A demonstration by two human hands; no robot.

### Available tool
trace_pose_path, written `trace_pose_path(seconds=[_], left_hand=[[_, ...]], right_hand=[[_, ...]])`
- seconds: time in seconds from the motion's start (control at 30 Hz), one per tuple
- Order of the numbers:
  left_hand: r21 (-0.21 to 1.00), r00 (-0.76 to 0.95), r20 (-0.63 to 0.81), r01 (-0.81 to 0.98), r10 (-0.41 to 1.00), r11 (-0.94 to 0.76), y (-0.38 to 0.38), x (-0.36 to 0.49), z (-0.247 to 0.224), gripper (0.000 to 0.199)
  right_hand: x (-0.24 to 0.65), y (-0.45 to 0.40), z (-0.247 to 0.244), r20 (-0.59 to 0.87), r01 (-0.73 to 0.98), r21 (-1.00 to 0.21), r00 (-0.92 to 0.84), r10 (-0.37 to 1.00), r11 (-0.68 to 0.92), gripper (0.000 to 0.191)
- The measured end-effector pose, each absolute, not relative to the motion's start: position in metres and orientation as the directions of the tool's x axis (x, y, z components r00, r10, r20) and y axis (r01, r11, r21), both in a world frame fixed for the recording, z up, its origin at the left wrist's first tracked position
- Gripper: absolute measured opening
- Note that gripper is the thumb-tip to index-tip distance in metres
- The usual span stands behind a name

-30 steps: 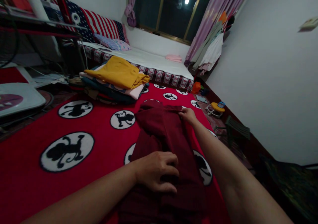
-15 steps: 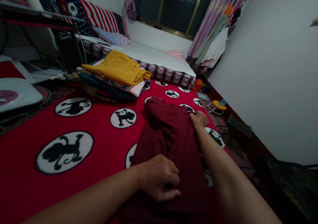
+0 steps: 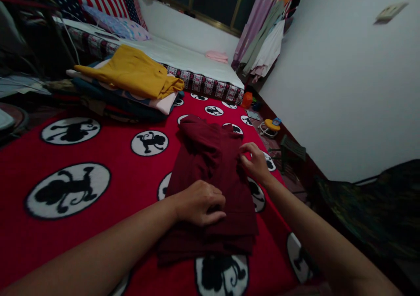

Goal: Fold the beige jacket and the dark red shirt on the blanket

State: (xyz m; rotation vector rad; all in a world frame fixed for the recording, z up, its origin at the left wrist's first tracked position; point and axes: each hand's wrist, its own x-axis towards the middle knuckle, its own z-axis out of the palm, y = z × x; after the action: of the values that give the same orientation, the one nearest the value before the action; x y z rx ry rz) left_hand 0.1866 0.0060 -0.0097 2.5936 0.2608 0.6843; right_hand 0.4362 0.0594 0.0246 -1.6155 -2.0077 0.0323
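A dark red garment (image 3: 226,191) lies folded lengthwise on a red blanket (image 3: 124,178) with black-and-white monkey circles. Its upper part is bunched, and its lower edge shows layered hems. My left hand (image 3: 201,203) rests over the garment's middle with curled fingers; whether it pinches any cloth is hidden. At the garment's right edge is my right hand (image 3: 255,161), its thumb and fingers bent close to the fabric; a hold on the cloth cannot be made out. A pile of folded clothes with a yellow garment (image 3: 134,73) on top sits at the back left.
Behind the blanket stands a bed (image 3: 193,62) with pillows and a pink folded cloth (image 3: 216,56). Clothes (image 3: 271,47) hang by the curtain. On the right are a yellow stool (image 3: 272,124), a dark folding stool (image 3: 292,148) and a dark patterned cloth (image 3: 370,208).
The view has shifted, showing the garment's lower hem. My right hand has loosened from its pinch at the garment's upper right edge and come lower along it. My left hand keeps its curled pose.
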Motion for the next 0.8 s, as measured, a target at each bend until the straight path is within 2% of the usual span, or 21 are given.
trace_pose_path(seconds=[0.07, 0.17, 0.27, 0.33, 0.4, 0.47, 0.53, 0.6, 0.63, 0.7, 0.73, 0.8], left_hand=[[0.431, 0.854, 0.426, 0.099, 0.299, -0.897, 0.006, 0.188, -0.01, 0.012], [0.379, 0.824, 0.456, 0.162, 0.336, -0.911, 0.007, 0.19, -0.01, 0.012], [0.372, 0.79, 0.487, 0.199, 0.373, -0.907, 0.006, 0.192, -0.008, 0.014], [0.381, 0.789, 0.486, 0.196, 0.376, -0.904, 0.005, 0.193, -0.006, 0.019], [0.383, 0.804, 0.474, 0.177, 0.358, -0.907, 0.005, 0.193, -0.005, 0.022], [0.377, 0.824, 0.464, 0.149, 0.326, -0.914, 0.004, 0.193, -0.004, 0.02], [0.37, 0.841, 0.456, 0.119, 0.291, -0.922, 0.003, 0.192, -0.003, 0.017], [0.369, 0.85, 0.451, 0.099, 0.271, -0.924, 0.003, 0.192, -0.003, 0.016], [0.371, 0.852, 0.45, 0.094, 0.267, -0.924, 0.002, 0.192, -0.002, 0.016], [0.379, 0.851, 0.451, 0.091, 0.27, -0.921, 0.002, 0.192, -0.002, 0.017], [0.384, 0.85, 0.451, 0.09, 0.272, -0.919, 0.003, 0.192, -0.002, 0.017], [0.393, 0.849, 0.449, 0.091, 0.277, -0.915, 0.004, 0.192, -0.002, 0.017]], right_hand=[[0.433, 0.012, 0.026, 0.359, 0.776, -0.476, -0.26, 0.897, 0.415, 0.009], [0.427, -0.045, 0.026, 0.219, 0.7, -0.572, -0.373, 0.902, 0.429, 0.012], [0.428, -0.07, 0.025, 0.113, 0.783, -0.489, -0.379, 0.918, 0.383, 0.024], [0.432, -0.067, 0.024, 0.017, 0.879, -0.387, -0.295, 0.955, 0.279, 0.04], [0.437, -0.049, 0.022, -0.031, 0.933, -0.314, -0.194, 0.981, 0.175, 0.044], [0.44, -0.022, 0.017, 0.052, 0.936, -0.32, -0.139, 0.989, 0.148, 0.032], [0.439, 0.008, 0.011, 0.235, 0.917, -0.349, -0.113, 0.965, 0.192, 0.023], [0.436, 0.035, 0.003, 0.405, 0.904, -0.334, -0.117, 0.907, 0.266, 0.037], [0.433, 0.047, 0.0, 0.441, 0.904, -0.303, -0.148, 0.885, 0.301, 0.044], [0.429, 0.068, -0.002, 0.383, 0.924, -0.23, -0.203, 0.901, 0.306, 0.052], [0.426, 0.077, -0.001, 0.299, 0.949, -0.193, -0.185, 0.936, 0.249, 0.051], [0.419, 0.093, 0.008, 0.121, 0.992, -0.112, -0.039, 0.992, 0.053, 0.045]])
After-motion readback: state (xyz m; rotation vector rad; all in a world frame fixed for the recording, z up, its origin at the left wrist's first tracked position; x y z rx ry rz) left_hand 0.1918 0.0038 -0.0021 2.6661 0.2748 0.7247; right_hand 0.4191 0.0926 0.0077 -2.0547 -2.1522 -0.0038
